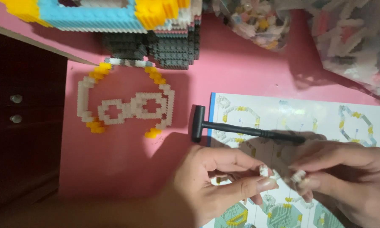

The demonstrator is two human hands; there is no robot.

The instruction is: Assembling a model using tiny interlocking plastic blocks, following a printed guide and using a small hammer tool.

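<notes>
white bricks, pinched tip to tip

white plastic is what i hold in both hands. my left hand is curled nearly closed, thumb and forefinger nipped on a small white brick that points toward 3 o'clock. my right hand is closed the same way on another white piece, which faces back toward 9 o'clock. the two pieces sit just apart, on one level line, each equally near its own hand. i hold them over the instruction sheet. the black hammer lies at 12 o'clock from my left hand, handle running 3 to 9. the flat white and yellow brick outline rests at 10 o'clock on the pink table.
</notes>
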